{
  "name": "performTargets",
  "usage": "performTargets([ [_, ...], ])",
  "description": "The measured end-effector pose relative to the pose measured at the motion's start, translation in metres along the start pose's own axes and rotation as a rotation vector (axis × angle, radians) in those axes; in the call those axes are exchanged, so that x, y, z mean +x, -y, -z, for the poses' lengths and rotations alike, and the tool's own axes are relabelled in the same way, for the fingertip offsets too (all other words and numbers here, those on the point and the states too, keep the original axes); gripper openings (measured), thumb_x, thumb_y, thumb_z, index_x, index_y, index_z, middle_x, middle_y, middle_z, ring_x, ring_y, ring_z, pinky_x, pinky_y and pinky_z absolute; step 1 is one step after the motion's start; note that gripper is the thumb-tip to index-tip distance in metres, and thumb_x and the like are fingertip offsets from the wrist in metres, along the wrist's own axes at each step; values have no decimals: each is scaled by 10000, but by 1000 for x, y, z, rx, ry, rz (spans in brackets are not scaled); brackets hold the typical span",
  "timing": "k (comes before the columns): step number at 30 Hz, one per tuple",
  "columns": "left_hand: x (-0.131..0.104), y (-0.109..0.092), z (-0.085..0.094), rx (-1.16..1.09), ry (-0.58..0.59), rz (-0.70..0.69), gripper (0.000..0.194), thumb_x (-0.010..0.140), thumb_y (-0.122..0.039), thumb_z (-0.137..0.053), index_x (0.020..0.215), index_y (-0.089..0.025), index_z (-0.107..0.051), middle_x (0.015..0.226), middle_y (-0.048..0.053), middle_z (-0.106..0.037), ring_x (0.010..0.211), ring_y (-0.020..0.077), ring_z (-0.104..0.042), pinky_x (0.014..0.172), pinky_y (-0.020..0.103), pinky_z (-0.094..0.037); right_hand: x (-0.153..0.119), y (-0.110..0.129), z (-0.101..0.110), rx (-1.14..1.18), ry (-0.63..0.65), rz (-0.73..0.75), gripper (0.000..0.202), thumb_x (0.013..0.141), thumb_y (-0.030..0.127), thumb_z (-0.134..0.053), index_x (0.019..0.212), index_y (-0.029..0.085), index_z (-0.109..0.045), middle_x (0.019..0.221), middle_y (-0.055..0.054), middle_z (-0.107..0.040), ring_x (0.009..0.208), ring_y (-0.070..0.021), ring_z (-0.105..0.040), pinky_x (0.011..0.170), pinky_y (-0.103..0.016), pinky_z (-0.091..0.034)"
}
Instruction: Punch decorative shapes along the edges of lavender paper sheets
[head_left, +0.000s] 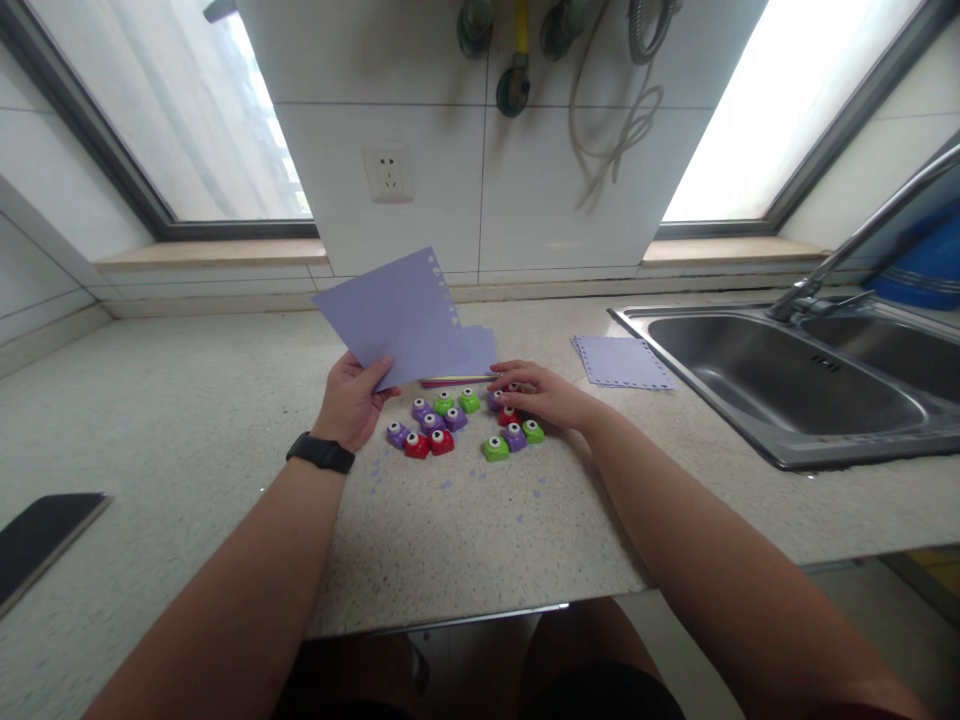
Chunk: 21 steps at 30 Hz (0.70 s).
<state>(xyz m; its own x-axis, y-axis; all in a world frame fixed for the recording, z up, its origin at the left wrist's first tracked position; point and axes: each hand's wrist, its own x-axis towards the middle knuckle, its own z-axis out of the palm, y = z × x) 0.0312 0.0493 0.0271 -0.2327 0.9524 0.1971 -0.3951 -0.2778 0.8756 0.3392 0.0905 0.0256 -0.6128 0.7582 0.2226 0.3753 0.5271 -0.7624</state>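
The left hand [352,400] is closed on the lower left corner of a purple sheet [390,320], thumb on the near face. The sheet is held tilted above the rear of the tabletop [450,560]; a row of cut-outs runs along its right edge. A dark wristband [321,452] is fitted on the left wrist.

The right hand [547,393] is palm down over the right group of small punches [514,436], fingers partly extended and slightly bent. Whether it grips one of them cannot be told, since the fingers hide part of that group.

The left group of small punches [431,423], in purple, green and red, sits between the two hands, just right of the left hand. Behind both groups lie thin sticks [457,381], with the right fingertips near their right end. Further purple paper [480,350] lies behind the sticks; the raised sheet covers part of it from view. Small purple scraps [446,484] are scattered in front of the punches.

To the right, beyond the right hand, a stack of purple sheets [624,361] with cut-outs along the edges lies just beside the metal sink [712,360]. The sink takes up the right side of the tabletop, with a faucet [862,240] at its rear and a blue object [926,265] behind. A flat dark object [45,535] lies at the far left, well apart from the work. A socket [388,175] is set in the tiled rear wall.
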Motion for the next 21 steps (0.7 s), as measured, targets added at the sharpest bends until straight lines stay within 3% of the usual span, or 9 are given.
performTargets([
  [7, -1, -1, 0, 4, -15, 2, 402, 651, -245, -904, 993, -202, -697, 957, 12, -760, 629, 120, -692, 458, 191, -574, 0, -4, 1, -49, 7, 20, 209, 867, 342, -762, 1070, 305, -797, 1440, -83, -594, 1354, -294, -537, 1125, -522, -448],
  [21, -2, 0, -1, -1, 0, 8, 401, 663, -241, -906, 1010, -202, -707, 968, 9, -762, 644, 122, -703, 459, 189, -587, 1, -5, 1, -81, -6, 46, 174, 903, 349, -722, 1047, 285, -797, 1395, -97, -615, 1320, -275, -562, 1124, -505, -439],
])
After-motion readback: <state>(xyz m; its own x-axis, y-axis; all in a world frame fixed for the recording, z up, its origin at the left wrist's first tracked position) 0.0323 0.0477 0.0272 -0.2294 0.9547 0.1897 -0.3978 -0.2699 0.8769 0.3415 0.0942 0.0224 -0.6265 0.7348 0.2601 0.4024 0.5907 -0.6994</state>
